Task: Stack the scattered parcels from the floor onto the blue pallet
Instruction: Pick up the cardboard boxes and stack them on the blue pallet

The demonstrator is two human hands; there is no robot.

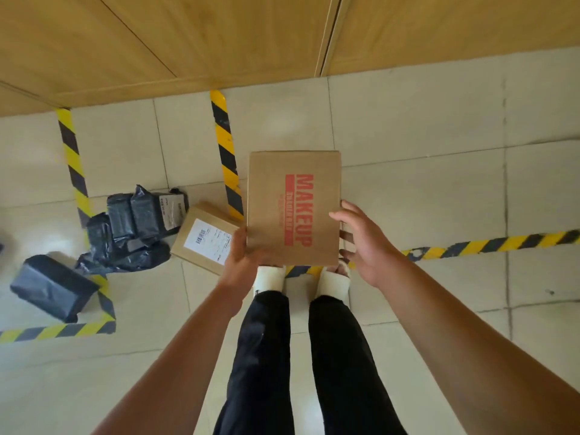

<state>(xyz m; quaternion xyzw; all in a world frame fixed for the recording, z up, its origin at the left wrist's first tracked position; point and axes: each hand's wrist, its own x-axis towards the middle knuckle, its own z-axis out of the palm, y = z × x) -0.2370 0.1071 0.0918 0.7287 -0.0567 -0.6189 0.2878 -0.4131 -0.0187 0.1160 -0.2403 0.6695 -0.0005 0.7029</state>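
The person is standing on the tiled floor (pixel 423 127) and holding a flat cardboard box (pixel 293 208) out in front, above their own feet. Red lettering on its top is reading MAKEUP, running lengthwise along the box. The left hand (pixel 240 262) is gripping the near left corner of that box, thumb lying along its left edge, fingers tucked under where they are hidden. The right hand (pixel 364 243) is sitting at the box's near right edge with fingers spread and loosely curved; whether it is actually touching the cardboard I cannot tell, so call it open beside the box.

Just left of the held box and below it, a second brown box (pixel 204 237) with a white barcode label is lying on the floor, its near corner hidden behind the left hand. Further left of the held box, a heap of black plastic parcels (pixel 135 227) is resting against that labelled box. Further left again, well apart from the held box, a single black wrapped parcel (pixel 51 287) is lying across a line of yellow-and-black tape (pixel 224 152). Beyond the held box, wooden panels (pixel 219 36) are meeting the floor. Black trousers and pale slippers (pixel 332 282) are showing directly beneath the box.
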